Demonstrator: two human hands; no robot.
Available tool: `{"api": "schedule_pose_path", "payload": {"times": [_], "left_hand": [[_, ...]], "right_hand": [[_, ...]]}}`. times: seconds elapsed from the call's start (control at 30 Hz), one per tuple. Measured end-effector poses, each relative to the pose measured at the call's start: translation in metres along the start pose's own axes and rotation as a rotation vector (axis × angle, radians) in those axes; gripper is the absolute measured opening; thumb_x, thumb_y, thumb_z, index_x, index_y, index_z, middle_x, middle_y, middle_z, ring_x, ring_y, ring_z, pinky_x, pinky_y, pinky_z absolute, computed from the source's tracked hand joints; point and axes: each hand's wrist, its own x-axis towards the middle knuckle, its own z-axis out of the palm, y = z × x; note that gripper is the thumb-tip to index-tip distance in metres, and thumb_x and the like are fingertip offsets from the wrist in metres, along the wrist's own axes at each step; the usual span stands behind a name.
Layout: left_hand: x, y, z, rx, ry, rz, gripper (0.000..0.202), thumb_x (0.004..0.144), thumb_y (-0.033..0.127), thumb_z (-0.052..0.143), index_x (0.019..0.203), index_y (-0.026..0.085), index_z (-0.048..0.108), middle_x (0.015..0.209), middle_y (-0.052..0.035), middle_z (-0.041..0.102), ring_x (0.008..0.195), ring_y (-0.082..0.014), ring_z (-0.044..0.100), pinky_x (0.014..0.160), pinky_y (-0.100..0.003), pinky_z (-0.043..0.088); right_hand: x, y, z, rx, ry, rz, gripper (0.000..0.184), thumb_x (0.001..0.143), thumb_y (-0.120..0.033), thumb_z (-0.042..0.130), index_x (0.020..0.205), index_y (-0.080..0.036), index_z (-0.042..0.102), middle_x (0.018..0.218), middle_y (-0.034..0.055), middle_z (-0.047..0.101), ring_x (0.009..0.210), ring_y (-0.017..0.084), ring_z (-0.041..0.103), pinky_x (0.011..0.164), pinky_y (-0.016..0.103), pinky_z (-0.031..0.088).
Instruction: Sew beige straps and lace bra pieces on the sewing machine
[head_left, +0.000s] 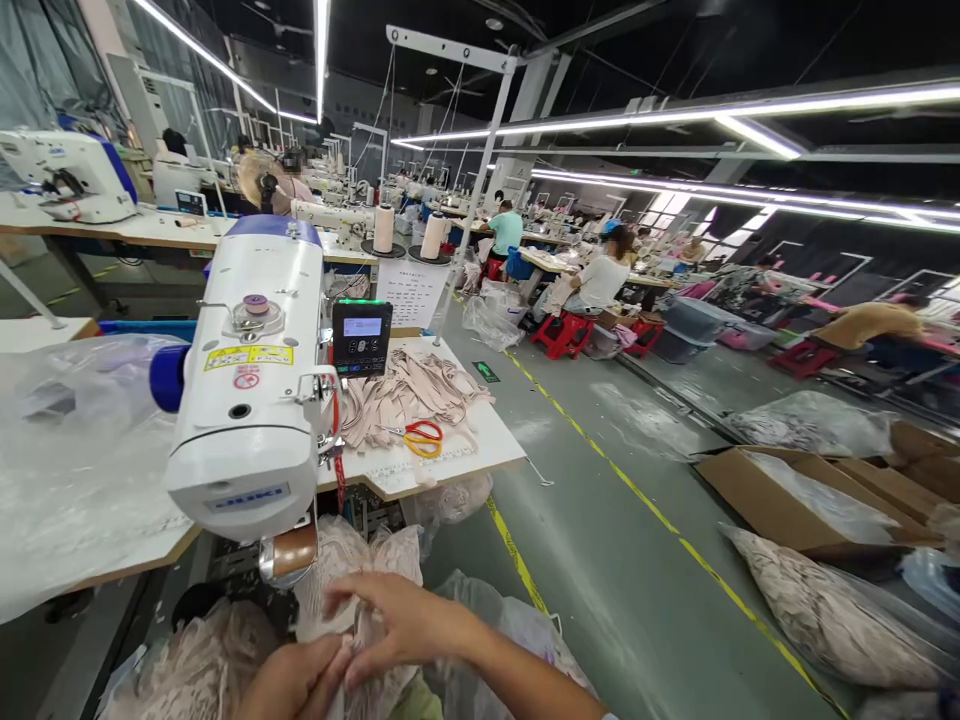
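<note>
Pale beige lace fabric (397,555) hangs in front of me, just below the head of a white sewing machine (251,410). My left hand (296,685) pinches a fold of this fabric at the bottom of the view. From the right, my right hand (409,625) curves around the same cloth with its thumb close to my left fingertips; its lower fingers are partly hidden. A heap of similar beige lace (206,660) lies to the left of my hands. On the machine table, scissors with red and yellow handles (424,438) rest beside beige fabric strips (409,395).
A control panel (361,338) stands beside the machine, with thread cones (383,229) behind. Clear plastic (82,450) covers the left table. Bagged fabric (832,600) and a cardboard box (780,500) are on the floor at right. Co-workers sit at machines farther back.
</note>
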Motion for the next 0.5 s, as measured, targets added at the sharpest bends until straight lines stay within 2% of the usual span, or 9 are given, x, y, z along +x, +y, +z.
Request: {"api": "schedule_pose_path", "payload": {"times": [0.03,0.07,0.13,0.17,0.23,0.27,0.33,0.43,0.5], "left_hand": [[0.001,0.004,-0.004,0.032,0.027,-0.017,0.049,0.097,0.053,0.033,0.067,0.02,0.055,0.065,-0.0013,0.064,0.062,-0.0158,0.059,0.06,-0.022,0.044],[0.002,0.007,-0.01,0.061,0.068,-0.047,0.049,0.097,0.052,0.034,0.064,0.02,0.053,0.062,-0.0004,0.061,0.059,-0.0148,0.055,0.057,-0.022,0.04],[0.001,0.013,-0.027,0.121,0.161,-0.129,0.05,0.093,0.053,0.041,0.056,0.018,0.045,0.052,0.002,0.049,0.052,-0.0123,0.045,0.052,-0.023,0.03],[0.001,0.015,-0.037,0.137,0.205,-0.157,0.051,0.09,0.054,0.045,0.052,0.018,0.042,0.049,0.0032,0.042,0.05,-0.0112,0.039,0.051,-0.024,0.026],[0.002,0.019,-0.057,0.109,0.301,-0.185,0.043,0.087,0.049,0.053,0.058,0.017,0.052,0.055,0.0037,0.047,0.056,-0.0111,0.041,0.054,-0.023,0.027],[0.003,0.019,-0.066,0.072,0.326,-0.196,0.037,0.087,0.046,0.056,0.066,0.017,0.058,0.06,0.0037,0.051,0.059,-0.0112,0.043,0.056,-0.022,0.029],[0.008,0.018,-0.08,-0.003,0.391,-0.233,0.028,0.086,0.042,0.059,0.075,0.017,0.063,0.06,0.005,0.05,0.056,-0.0103,0.042,0.055,-0.022,0.03],[0.015,0.013,-0.088,-0.078,0.468,-0.277,0.025,0.085,0.037,0.06,0.072,0.016,0.059,0.054,0.0067,0.043,0.05,-0.0089,0.034,0.051,-0.022,0.027],[0.019,0.008,-0.088,-0.079,0.51,-0.267,0.022,0.084,0.034,0.061,0.072,0.016,0.057,0.053,0.0065,0.043,0.051,-0.0091,0.035,0.051,-0.022,0.028]], "right_hand": [[0.006,0.001,0.004,0.074,-0.048,-0.003,0.058,0.079,-0.065,0.067,0.116,-0.021,0.067,0.103,0.0031,0.07,0.097,0.017,0.062,0.086,0.022,0.046],[0.011,0.002,0.008,0.118,-0.049,0.019,0.048,0.083,-0.064,0.063,0.098,-0.019,0.07,0.085,-0.0004,0.067,0.081,0.013,0.06,0.075,0.02,0.044],[0.019,0.002,0.015,0.142,0.078,0.088,0.047,0.088,-0.061,0.057,0.075,-0.016,0.064,0.067,-0.0032,0.056,0.066,0.01,0.05,0.062,0.021,0.037],[0.022,0.001,0.017,0.15,0.158,0.116,0.048,0.09,-0.06,0.055,0.071,-0.016,0.061,0.064,-0.0035,0.053,0.063,0.01,0.047,0.061,0.022,0.035],[0.03,0.0,0.018,0.177,0.257,0.159,0.046,0.091,-0.057,0.052,0.069,-0.017,0.056,0.062,-0.0034,0.05,0.062,0.011,0.045,0.059,0.023,0.033],[0.036,0.0,0.017,0.186,0.27,0.177,0.045,0.092,-0.056,0.05,0.069,-0.018,0.055,0.061,-0.0034,0.049,0.061,0.011,0.045,0.059,0.024,0.033],[0.048,0.0,0.014,0.192,0.273,0.203,0.045,0.093,-0.055,0.048,0.067,-0.019,0.051,0.059,-0.0037,0.045,0.06,0.011,0.043,0.058,0.024,0.031],[0.063,0.002,0.008,0.235,0.246,0.214,0.048,0.091,-0.058,0.048,0.062,-0.019,0.044,0.058,-0.004,0.038,0.059,0.011,0.038,0.056,0.024,0.029],[0.07,0.002,0.004,0.29,0.238,0.222,0.05,0.089,-0.061,0.05,0.062,-0.02,0.044,0.059,-0.0037,0.037,0.06,0.011,0.036,0.056,0.024,0.029]]}}
